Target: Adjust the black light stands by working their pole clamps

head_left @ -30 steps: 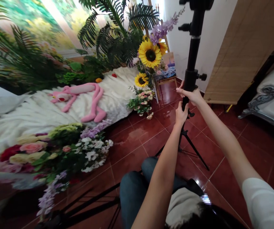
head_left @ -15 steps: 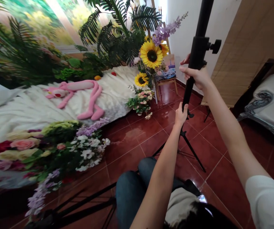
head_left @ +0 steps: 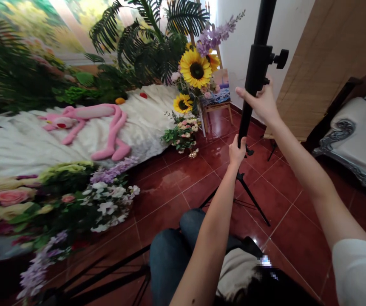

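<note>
A black light stand (head_left: 259,63) with a clamp collar and side knobs rises in front of me, slightly tilted, on spread tripod legs. My left hand (head_left: 237,152) is wrapped round the lower pole, thumb pointing up. Just under the collar, my right hand (head_left: 264,104) is open beside the pole. Its thumb stretches across the pole, and its fingers are up near the small lower knob (head_left: 266,81), partly hidden. Whether the right hand touches the pole I cannot tell. The larger knob (head_left: 281,59) sticks out above it.
Sunflowers (head_left: 196,69) and a small painting on an easel (head_left: 218,106) stand behind. Left is a white draped bed (head_left: 151,110) with a pink plush toy (head_left: 96,111) and flowers (head_left: 108,206). Another tripod (head_left: 106,272) lies low left; a silver-trimmed sofa (head_left: 358,136) is right.
My right hand has loosened from round the pole; its fingers have moved to the right side, near the lower knob. My left hand keeps its hold. The view has shifted slightly.
</note>
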{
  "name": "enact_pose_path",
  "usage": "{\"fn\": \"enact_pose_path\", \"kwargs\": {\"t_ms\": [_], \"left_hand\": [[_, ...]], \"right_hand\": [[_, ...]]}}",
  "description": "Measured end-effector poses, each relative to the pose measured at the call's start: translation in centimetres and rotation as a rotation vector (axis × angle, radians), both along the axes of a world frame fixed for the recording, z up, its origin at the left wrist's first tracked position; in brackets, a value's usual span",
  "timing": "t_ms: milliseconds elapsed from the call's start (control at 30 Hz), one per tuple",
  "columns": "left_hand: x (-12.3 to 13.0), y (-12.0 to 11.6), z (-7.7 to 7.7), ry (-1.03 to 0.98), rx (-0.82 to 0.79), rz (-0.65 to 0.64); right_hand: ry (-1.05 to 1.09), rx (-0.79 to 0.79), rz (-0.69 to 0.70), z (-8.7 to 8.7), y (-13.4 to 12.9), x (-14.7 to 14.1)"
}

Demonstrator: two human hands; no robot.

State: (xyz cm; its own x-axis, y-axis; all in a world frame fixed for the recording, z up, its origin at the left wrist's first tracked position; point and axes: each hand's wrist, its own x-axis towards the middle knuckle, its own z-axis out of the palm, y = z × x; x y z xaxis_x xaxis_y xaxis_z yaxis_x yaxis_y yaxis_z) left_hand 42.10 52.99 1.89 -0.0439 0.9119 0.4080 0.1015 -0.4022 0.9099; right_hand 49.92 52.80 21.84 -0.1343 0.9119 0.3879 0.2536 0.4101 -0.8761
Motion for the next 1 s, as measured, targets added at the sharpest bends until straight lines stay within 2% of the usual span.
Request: {"fn": "enact_pose_path", "kwargs": {"t_ms": [67,167,267,367,500,867,1000], "left_hand": [[0.0,0.0,0.0,-0.001,0.008,0.006],[-0.1,-0.2,0.2,0.003,0.018,0.011],[-0.2,-0.3,0.4,0.018,0.013,0.009],[-0.1,-0.4,0.4,0.015,0.023,0.01],[0.0,-0.3,0.2,-0.008,0.047,-0.012],[-0.1,0.0,0.0,0.038,0.055,0.004],[-0.1,0.0,0.0,0.038,0.062,0.01]], "right_hand": [[-0.006,0.079,-0.156,-2.9,-2.5,0.3],[-0.177,0.2,-0.348,-8.6,-7.0,1.0],[-0.401,0.246,-0.326,-13.6,-10.1,2.1],[-0.503,0.247,-0.315,-16.5,-10.9,2.9],[-0.441,0.176,-0.344,-17.7,-10.3,3.2],[-0.304,0.071,-0.51,-18.0,-8.8,2.2],[-0.034,-0.087,-0.414,-18.2,-7.8,1.5]]}}
